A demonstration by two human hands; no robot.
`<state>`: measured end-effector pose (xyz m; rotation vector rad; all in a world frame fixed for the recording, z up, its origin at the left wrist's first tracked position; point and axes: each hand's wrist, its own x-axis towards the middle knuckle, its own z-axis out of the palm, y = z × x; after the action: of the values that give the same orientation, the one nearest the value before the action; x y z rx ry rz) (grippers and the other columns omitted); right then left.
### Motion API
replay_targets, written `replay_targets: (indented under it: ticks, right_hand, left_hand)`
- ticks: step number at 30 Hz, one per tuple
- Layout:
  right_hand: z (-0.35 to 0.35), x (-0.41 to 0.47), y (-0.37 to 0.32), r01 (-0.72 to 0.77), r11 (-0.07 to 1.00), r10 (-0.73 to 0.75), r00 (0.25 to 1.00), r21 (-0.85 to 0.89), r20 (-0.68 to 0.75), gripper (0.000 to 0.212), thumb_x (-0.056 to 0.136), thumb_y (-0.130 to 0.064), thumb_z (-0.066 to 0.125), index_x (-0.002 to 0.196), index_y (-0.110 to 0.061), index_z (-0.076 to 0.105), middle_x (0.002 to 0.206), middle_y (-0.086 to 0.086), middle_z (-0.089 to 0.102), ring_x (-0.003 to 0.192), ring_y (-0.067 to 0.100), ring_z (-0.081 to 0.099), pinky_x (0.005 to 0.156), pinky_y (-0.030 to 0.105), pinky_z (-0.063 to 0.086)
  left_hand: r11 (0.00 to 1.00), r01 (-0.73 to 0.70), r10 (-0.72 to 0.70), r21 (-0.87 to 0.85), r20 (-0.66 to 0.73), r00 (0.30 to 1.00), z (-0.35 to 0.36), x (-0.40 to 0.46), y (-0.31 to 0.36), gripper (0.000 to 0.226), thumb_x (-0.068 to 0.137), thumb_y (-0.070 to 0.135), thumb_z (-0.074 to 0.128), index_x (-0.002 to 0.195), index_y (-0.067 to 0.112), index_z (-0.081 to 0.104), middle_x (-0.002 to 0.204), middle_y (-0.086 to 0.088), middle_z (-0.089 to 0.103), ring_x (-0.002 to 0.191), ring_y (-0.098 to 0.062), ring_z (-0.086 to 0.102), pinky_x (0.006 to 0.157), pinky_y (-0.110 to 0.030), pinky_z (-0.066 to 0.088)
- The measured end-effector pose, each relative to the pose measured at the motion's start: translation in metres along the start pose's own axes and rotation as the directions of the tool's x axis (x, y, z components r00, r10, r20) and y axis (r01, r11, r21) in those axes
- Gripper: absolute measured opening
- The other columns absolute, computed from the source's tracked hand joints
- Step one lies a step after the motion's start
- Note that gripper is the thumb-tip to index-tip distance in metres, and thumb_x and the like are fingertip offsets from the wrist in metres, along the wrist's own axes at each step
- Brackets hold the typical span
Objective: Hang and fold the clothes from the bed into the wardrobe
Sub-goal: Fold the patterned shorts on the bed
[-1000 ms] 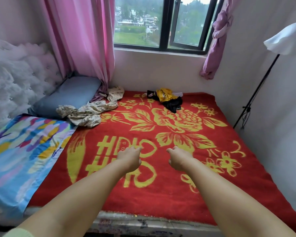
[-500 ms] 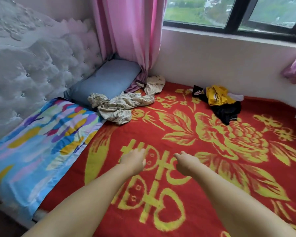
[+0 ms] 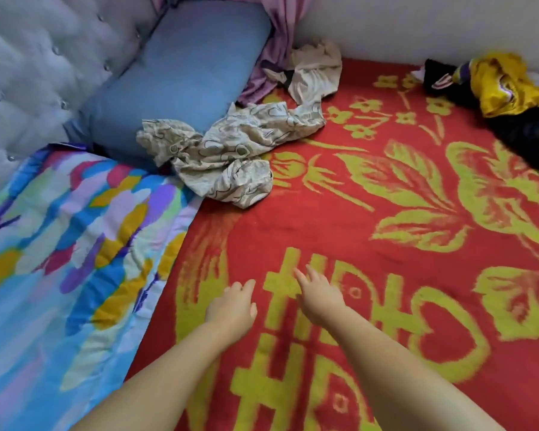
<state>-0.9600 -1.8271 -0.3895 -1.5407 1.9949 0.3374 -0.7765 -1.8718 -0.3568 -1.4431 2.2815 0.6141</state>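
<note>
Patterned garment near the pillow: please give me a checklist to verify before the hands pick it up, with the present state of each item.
1. Left hand free, holding nothing: ok.
2. Right hand free, fingers extended: ok.
3. Patterned garment in full view, nothing lying on it: ok.
4. Hands touching the garment: not ok, both are apart from it, over the red blanket.
5. Garment separate from the pillow: not ok, it partly rests on it.
6. Garment separate from the beige cloth: cannot tell.
</note>
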Motion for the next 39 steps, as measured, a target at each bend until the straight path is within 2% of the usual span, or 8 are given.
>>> replay_targets:
  ticks: [5,9,13,19,26,29,33,39]
  right_hand:
    - [0.036,0.110,-0.029,-0.100,0.993,0.107,0.984,0.058,-0.139,0.059,0.098,-0.053,0.013,0.148,-0.039,-0.016,0.158,-0.005,-0.023,0.143,0.019,-0.028,0.106,0.070,-0.012]
    - [0.064,0.144,-0.031,-0.082,0.993,0.111,0.862,0.080,-0.495,0.061,0.091,-0.053,0.021,0.150,-0.037,0.017,0.161,-0.001,0.013,0.148,0.020,-0.003,0.111,0.063,-0.009]
    - [0.075,0.145,-0.036,-0.074,0.994,0.104,0.865,0.081,-0.490,0.062,0.090,-0.051,0.025,0.149,-0.035,0.024,0.160,0.000,0.016,0.148,0.023,0.006,0.112,0.062,-0.006]
    - [0.076,0.146,-0.027,-0.087,0.993,0.116,0.872,0.084,-0.475,0.062,0.090,-0.050,0.025,0.150,-0.035,0.022,0.161,0.000,0.012,0.148,0.021,0.000,0.112,0.061,-0.009]
    - [0.076,0.157,-0.022,-0.093,0.993,0.113,0.897,0.068,-0.427,0.064,0.091,-0.058,0.014,0.150,-0.039,0.002,0.161,-0.006,-0.006,0.145,0.016,-0.018,0.109,0.059,-0.020]
    - [0.073,0.156,-0.015,-0.034,0.997,0.057,0.938,0.071,-0.342,0.068,0.094,-0.061,0.021,0.148,-0.038,-0.012,0.156,-0.010,-0.022,0.143,0.014,-0.026,0.104,0.055,-0.028]
    - [0.059,0.107,0.003,0.064,0.966,-0.021,0.985,0.250,-0.172,0.068,0.095,-0.028,0.043,0.154,-0.027,0.009,0.162,-0.006,0.000,0.148,0.014,-0.002,0.119,0.046,-0.003]
    - [0.020,-0.047,0.038,0.204,0.888,-0.230,0.973,0.412,0.016,0.083,0.086,-0.006,0.057,0.154,-0.025,0.013,0.159,0.004,0.020,0.146,0.020,0.021,0.116,0.033,0.024]
  left_hand:
    - [0.987,0.042,-0.004,0.156,-0.237,0.971,-0.014,0.114,-0.061,0.072,0.093,0.033,0.048,0.152,0.023,0.008,0.152,-0.008,0.025,0.139,-0.026,0.027,0.102,-0.041,0.037]
    - [0.951,0.002,0.132,0.309,-0.411,0.902,-0.028,0.215,-0.082,0.084,0.089,0.031,0.054,0.153,0.024,0.001,0.160,-0.010,0.002,0.147,-0.025,0.003,0.115,-0.049,0.013]
    - [0.936,-0.027,0.195,0.350,-0.454,0.870,-0.032,0.274,-0.069,0.094,0.084,0.028,0.062,0.152,0.023,-0.002,0.160,-0.010,-0.005,0.147,-0.024,-0.005,0.111,-0.063,0.004]
    - [0.974,0.009,0.090,0.224,-0.429,0.899,-0.066,0.312,-0.054,0.043,0.092,0.005,0.044,0.134,0.013,0.042,0.123,-0.019,0.051,0.116,-0.037,0.047,0.095,-0.051,0.035]
    - [0.969,-0.245,0.231,-0.030,-0.236,0.944,-0.004,0.201,-0.032,0.024,0.089,0.022,0.051,0.112,0.018,0.054,0.100,-0.014,0.066,0.096,-0.038,0.059,0.072,-0.040,0.043]
    - [0.972,-0.165,0.159,-0.167,-0.046,0.986,0.051,0.124,-0.034,0.034,0.087,0.021,0.050,0.121,0.021,0.051,0.103,-0.015,0.066,0.098,-0.037,0.059,0.074,-0.039,0.044]
    - [0.937,-0.010,0.084,-0.349,0.197,0.977,0.080,0.046,-0.034,0.023,0.088,0.017,0.044,0.106,0.025,0.056,0.104,-0.014,0.065,0.091,-0.032,0.058,0.072,-0.037,0.045]
    - [0.968,-0.191,0.189,-0.164,-0.026,0.982,0.034,-0.031,0.046,0.028,0.085,0.021,0.048,0.113,0.020,0.050,0.102,-0.010,0.065,0.097,-0.035,0.058,0.067,-0.036,0.039]
